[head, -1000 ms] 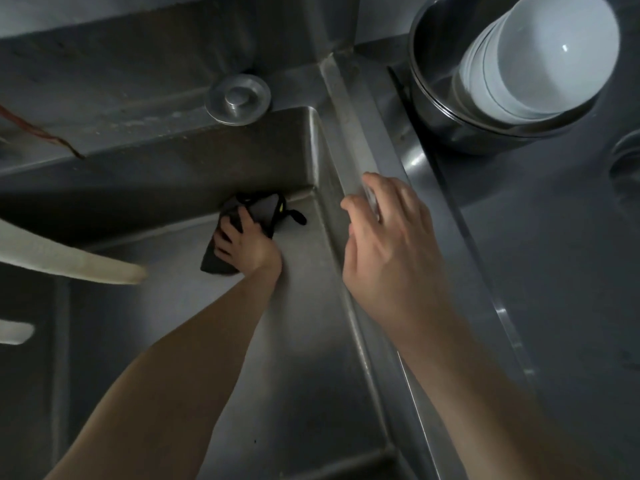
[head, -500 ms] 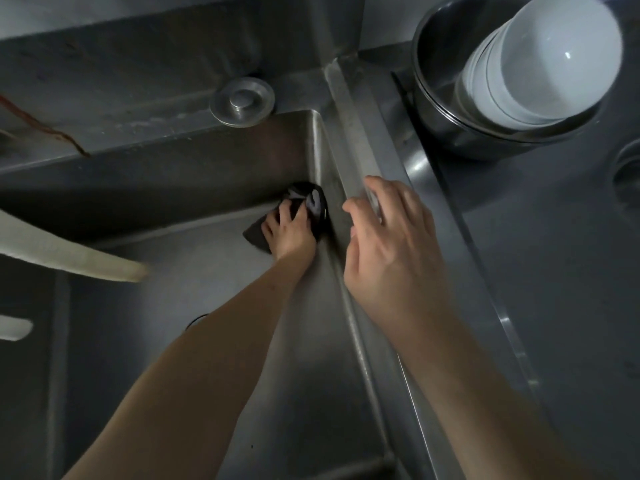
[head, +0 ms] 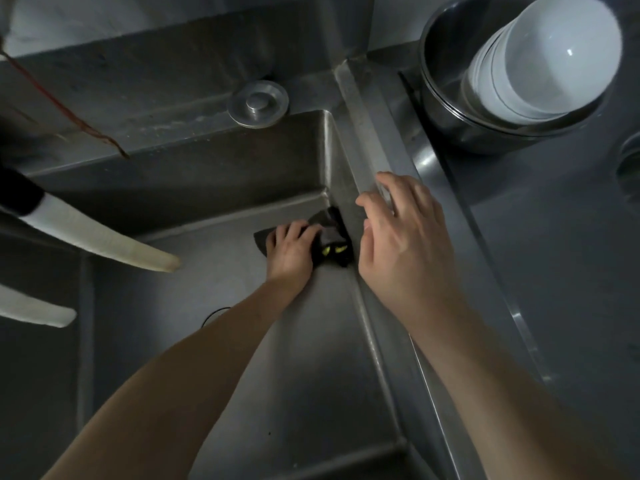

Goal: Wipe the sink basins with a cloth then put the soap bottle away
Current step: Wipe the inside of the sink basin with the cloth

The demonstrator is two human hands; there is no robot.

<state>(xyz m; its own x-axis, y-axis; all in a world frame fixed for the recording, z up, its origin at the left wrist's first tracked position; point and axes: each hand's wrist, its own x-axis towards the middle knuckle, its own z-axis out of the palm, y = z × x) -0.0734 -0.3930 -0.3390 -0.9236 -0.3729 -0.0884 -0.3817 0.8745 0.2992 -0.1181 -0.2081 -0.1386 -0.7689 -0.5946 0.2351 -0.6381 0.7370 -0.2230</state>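
Head view: my left hand [head: 291, 252] presses the dark bunched cloth [head: 329, 233] into the steel sink basin [head: 242, 341] corner, fingers flat, while my right hand [head: 405, 244], fingers loosely spread, rests on the rim.

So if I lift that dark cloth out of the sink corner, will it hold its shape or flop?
Probably flop: the cloth is already bunched and folded under the left hand in the corner of the sink. It looks thin, so likely light, though heavier if wet, which I cannot tell. It should drape and not roll.

Left hand [head: 290, 250] reaches down, seemingly flat; right hand [head: 401, 237] loosely spread.
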